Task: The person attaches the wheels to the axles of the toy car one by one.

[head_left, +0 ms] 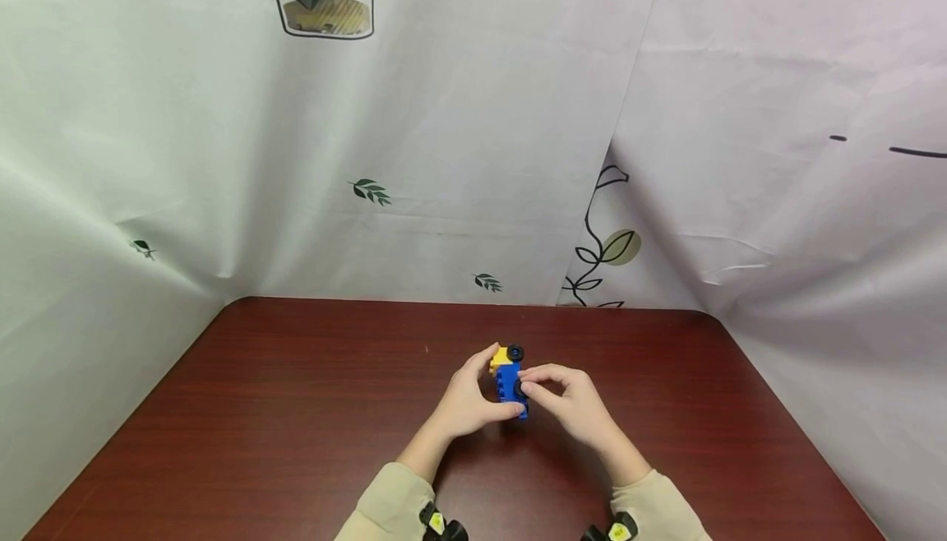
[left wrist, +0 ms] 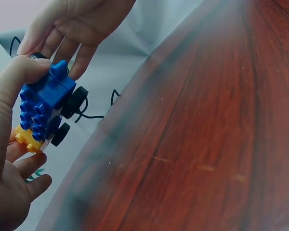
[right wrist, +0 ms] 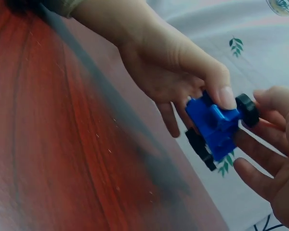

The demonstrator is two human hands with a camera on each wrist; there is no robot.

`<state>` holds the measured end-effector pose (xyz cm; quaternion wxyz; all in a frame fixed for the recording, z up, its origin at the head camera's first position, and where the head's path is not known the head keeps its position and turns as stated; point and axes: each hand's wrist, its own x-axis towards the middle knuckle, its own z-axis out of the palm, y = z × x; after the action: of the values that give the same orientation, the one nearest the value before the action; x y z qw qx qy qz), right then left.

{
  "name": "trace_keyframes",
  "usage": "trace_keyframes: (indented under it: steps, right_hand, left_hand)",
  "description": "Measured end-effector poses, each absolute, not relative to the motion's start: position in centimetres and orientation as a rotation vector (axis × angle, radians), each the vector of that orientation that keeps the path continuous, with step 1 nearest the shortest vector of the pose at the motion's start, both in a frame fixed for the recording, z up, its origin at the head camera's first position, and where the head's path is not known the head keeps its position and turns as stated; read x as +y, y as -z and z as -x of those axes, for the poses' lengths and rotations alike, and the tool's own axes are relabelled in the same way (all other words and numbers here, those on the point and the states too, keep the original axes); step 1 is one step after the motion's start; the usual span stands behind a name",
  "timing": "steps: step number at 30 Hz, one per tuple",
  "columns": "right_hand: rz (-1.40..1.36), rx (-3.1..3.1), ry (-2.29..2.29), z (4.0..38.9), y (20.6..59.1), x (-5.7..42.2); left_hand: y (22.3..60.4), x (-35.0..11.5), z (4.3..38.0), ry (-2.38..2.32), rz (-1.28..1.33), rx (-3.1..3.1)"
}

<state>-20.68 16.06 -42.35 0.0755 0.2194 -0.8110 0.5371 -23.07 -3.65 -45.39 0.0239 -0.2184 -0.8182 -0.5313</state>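
Observation:
A toy car (head_left: pixel 509 382) built of blue and yellow bricks is held up over the table, its studded side facing left in the head view. My left hand (head_left: pixel 468 399) grips it, thumb across the blue end (left wrist: pixel 55 89) and fingers around the yellow end (left wrist: pixel 29 139). From the other side, my right hand (head_left: pixel 573 403) pinches a black wheel (right wrist: pixel 248 109) at the car's side between thumb and fingers. Another black wheel (head_left: pixel 515 353) sits beside the yellow bricks. Two wheels on the opposite side, one of them this wheel (left wrist: pixel 60 134), show in the left wrist view.
The dark red wooden table (head_left: pixel 296 418) spreads beneath both hands. A pale cloth (head_left: pixel 481 113) printed with leaves and plants hangs behind it and at both sides. Black wrist devices (head_left: pixel 442 522) are strapped over the light sleeves (head_left: pixel 392 504).

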Motion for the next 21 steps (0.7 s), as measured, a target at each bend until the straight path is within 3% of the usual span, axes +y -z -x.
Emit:
trace_keyframes:
  steps: [11,21]
  right_hand:
    - [-0.39,-2.46,-2.008,20.8,42.67,15.59]
    - [-0.39,-2.542,-2.282,20.71,42.44,15.88]
  left_hand:
    - [45.13,-3.38,22.86,1.626,0.684,-2.512]
    - [45.05,-3.37,22.95,1.667,0.684,-2.468]
